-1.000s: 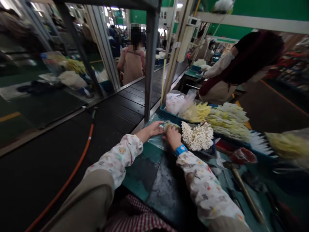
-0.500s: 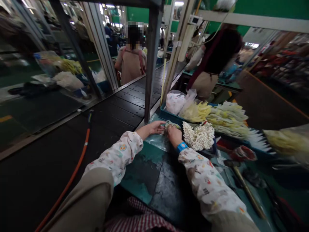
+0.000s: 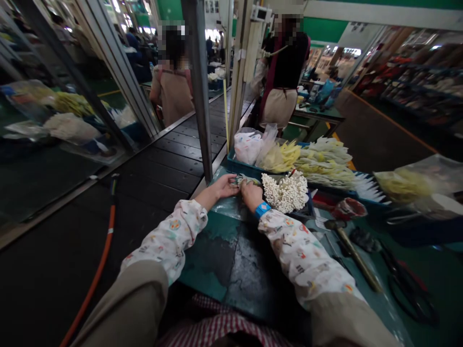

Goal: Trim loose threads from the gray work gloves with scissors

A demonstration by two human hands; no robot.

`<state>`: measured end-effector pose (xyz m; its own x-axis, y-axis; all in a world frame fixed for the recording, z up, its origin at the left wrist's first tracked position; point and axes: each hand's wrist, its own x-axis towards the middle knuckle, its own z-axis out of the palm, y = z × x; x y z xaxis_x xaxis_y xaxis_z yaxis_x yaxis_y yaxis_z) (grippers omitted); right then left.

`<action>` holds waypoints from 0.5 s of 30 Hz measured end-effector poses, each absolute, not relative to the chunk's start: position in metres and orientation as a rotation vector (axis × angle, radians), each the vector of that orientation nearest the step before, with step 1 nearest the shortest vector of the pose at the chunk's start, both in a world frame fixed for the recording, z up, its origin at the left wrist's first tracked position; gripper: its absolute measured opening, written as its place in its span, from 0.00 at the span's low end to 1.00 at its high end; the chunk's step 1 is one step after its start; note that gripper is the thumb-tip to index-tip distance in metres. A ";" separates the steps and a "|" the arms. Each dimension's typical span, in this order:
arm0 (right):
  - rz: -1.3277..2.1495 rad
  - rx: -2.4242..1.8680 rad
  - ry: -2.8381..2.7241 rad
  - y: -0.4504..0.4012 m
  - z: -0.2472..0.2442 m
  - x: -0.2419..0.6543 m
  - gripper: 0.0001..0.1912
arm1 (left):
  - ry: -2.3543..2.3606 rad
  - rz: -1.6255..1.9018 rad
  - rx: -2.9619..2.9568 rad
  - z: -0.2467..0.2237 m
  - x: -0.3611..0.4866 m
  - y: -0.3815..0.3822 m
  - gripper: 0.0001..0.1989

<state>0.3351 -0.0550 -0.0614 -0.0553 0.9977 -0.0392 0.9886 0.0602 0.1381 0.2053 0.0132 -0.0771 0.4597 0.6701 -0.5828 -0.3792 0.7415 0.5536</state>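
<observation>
Both hands meet over a clear plastic sheet [image 3: 224, 208] at the far end of the work surface. My left hand [image 3: 227, 186] has its fingers partly curled beside a small pale greenish bundle [image 3: 249, 180]; whether it grips anything is too small to tell. Fingers bent downward, my right hand [image 3: 251, 194] is closed at the near side of that bundle, and what it pinches is hidden. Just right of it lies a bunch of small white beads or buds [image 3: 285, 191]. A blue band circles my right wrist.
Behind are a blue tray [image 3: 233, 163] with bagged white pieces and yellow-white leaves [image 3: 325, 164]. At right lie a hammer [image 3: 358, 258], scissors [image 3: 407, 284] and a red roll [image 3: 349, 208]. A slatted conveyor [image 3: 181, 156] runs left, under a metal post [image 3: 201, 96]. Two people stand beyond.
The view has turned slightly to the right, so the scene sits further left. Both hands remain together at the bundle. The person in dark clothing at the back now stands more upright.
</observation>
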 end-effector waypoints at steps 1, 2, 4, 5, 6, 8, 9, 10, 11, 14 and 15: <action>0.106 2.082 2.191 -0.054 -0.061 0.334 0.24 | 0.872 0.672 0.366 -0.075 0.204 0.012 0.11; 0.100 2.095 2.189 -0.053 -0.061 0.333 0.24 | 0.869 0.681 0.361 -0.074 0.203 0.010 0.10; 0.091 2.118 2.183 -0.050 -0.061 0.330 0.25 | 0.863 0.699 0.354 -0.071 0.201 0.007 0.08; 0.085 2.126 2.180 -0.049 -0.062 0.329 0.25 | 0.860 0.707 0.352 -0.070 0.200 0.004 0.08; 0.080 2.134 2.176 -0.048 -0.063 0.328 0.25 | 0.858 0.715 0.351 -0.070 0.199 0.002 0.07; 0.068 2.148 2.162 -0.045 -0.064 0.326 0.23 | 0.859 0.732 0.353 -0.069 0.196 -0.002 0.07; 0.061 2.155 2.151 -0.044 -0.064 0.325 0.21 | 0.863 0.745 0.357 -0.069 0.195 -0.004 0.07; 0.054 2.162 2.141 -0.043 -0.064 0.325 0.20 | 0.870 0.763 0.363 -0.069 0.193 -0.005 0.06; 0.048 2.167 2.133 -0.042 -0.063 0.325 0.20 | 0.880 0.789 0.371 -0.069 0.190 -0.007 0.06; 0.031 2.155 2.153 -0.046 -0.055 0.322 0.21 | 0.916 0.892 0.416 -0.070 0.181 -0.010 0.04; 0.024 2.136 2.179 -0.049 -0.052 0.321 0.21 | 0.928 0.928 0.439 -0.070 0.178 -0.011 0.05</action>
